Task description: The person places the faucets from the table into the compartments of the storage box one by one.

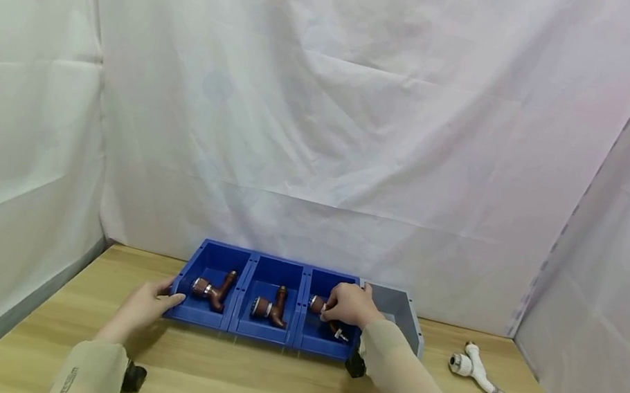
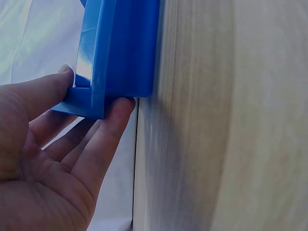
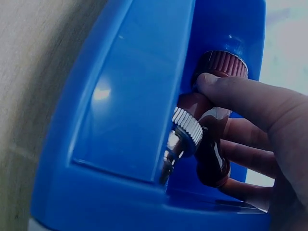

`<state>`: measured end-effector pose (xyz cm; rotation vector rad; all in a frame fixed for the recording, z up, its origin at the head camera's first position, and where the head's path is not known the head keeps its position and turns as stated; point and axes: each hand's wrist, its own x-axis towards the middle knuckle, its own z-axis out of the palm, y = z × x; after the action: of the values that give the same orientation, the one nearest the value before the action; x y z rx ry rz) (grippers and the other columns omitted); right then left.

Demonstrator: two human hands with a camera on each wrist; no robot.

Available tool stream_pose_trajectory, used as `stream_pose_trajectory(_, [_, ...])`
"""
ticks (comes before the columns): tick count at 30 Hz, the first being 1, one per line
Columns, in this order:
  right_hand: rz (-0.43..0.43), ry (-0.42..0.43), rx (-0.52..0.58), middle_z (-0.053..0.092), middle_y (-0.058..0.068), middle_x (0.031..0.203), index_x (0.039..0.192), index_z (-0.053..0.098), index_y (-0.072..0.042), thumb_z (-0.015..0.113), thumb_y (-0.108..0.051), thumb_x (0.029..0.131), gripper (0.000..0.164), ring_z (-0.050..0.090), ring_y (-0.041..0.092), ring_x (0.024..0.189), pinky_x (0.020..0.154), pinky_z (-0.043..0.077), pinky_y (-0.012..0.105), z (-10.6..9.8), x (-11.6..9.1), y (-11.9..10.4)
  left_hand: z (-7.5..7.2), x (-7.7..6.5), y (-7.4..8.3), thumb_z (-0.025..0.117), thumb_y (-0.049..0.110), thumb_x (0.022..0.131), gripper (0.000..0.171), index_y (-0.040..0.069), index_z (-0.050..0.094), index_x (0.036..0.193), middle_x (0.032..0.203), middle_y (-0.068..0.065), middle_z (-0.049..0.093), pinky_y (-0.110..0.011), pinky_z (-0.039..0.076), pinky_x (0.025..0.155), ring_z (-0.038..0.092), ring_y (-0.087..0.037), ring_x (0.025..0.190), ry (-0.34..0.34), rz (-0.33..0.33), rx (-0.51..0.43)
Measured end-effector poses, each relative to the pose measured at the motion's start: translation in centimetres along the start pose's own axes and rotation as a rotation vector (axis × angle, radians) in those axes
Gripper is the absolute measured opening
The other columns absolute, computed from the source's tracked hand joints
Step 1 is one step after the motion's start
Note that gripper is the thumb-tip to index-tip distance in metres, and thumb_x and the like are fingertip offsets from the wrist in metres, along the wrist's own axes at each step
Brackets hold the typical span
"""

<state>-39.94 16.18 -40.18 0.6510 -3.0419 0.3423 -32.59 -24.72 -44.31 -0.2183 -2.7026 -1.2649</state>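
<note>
My left hand (image 1: 142,306) grips the near left corner of the leftmost blue bin (image 1: 198,319). In the left wrist view its thumb lies over the bin's rim (image 2: 98,62) and the other fingers reach underneath. Inside the third blue bin (image 1: 320,346), my right hand (image 1: 353,305) holds a brown faucet. Seen from the right wrist, the thumb presses beside the faucet's ribbed knob (image 3: 224,65), with fingers round the far side of its body. This faucet has a silvery threaded nozzle (image 3: 187,127). Brown faucets also lie in the first bin (image 1: 218,295) and second bin (image 1: 271,313).
A grey bin (image 1: 414,326) joins the right end of the blue row, partly hidden by my right hand. On the wooden table (image 1: 255,390), a white faucet (image 1: 474,371) lies to the right of the bins. White cloth (image 1: 334,123) hangs behind and at both sides.
</note>
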Motion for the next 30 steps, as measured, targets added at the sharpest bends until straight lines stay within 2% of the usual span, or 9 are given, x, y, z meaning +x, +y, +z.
stream_pose_trajectory(4, [0.011, -0.008, -0.003, 0.060, -0.018, 0.066, 0.060, 0.067, -0.028, 0.082, -0.031, 0.076, 0.023, 0.059, 0.008, 0.075, 0.105, 0.008, 0.072, 0.32, -0.21, 0.02, 0.29, -0.47, -0.16, 0.061, 0.021, 0.097, 0.055, -0.011, 0.044, 0.139, 0.130, -0.032, 0.053, -0.061, 0.038, 0.097, 0.047, -0.049, 0.121, -0.001, 0.001, -0.005])
stream_pose_trajectory(15, [0.011, -0.003, -0.015, 0.059, -0.017, 0.059, 0.058, 0.066, -0.027, 0.082, -0.031, 0.077, 0.025, 0.058, 0.006, 0.070, 0.105, 0.005, 0.073, 0.25, 0.08, -0.03, 0.11, -0.17, -0.18, 0.061, 0.023, 0.097, 0.057, -0.010, 0.044, 0.139, 0.130, -0.031, 0.053, -0.059, 0.040, 0.096, 0.049, -0.048, 0.119, 0.004, 0.003, -0.008])
stream_pose_trajectory(24, [0.051, -0.014, -0.009, 0.059, -0.015, 0.057, 0.059, 0.067, -0.026, 0.082, -0.030, 0.077, 0.024, 0.057, 0.005, 0.067, 0.104, 0.002, 0.074, -0.24, -0.10, -0.47, 0.14, -0.11, -0.28, 0.060, 0.023, 0.098, 0.056, -0.011, 0.043, 0.139, 0.130, -0.032, 0.053, -0.060, 0.038, 0.097, 0.047, -0.049, 0.121, 0.004, -0.011, -0.007])
stream_pose_trajectory(30, [0.069, -0.029, -0.023, 0.059, -0.014, 0.055, 0.058, 0.067, -0.027, 0.081, -0.032, 0.077, 0.025, 0.056, 0.005, 0.065, 0.104, 0.002, 0.074, -0.36, 0.01, -0.45, -0.03, -0.17, 0.22, 0.060, 0.024, 0.098, 0.057, -0.011, 0.043, 0.139, 0.131, -0.032, 0.052, -0.060, 0.037, 0.099, 0.045, -0.049, 0.123, -0.004, -0.016, 0.015])
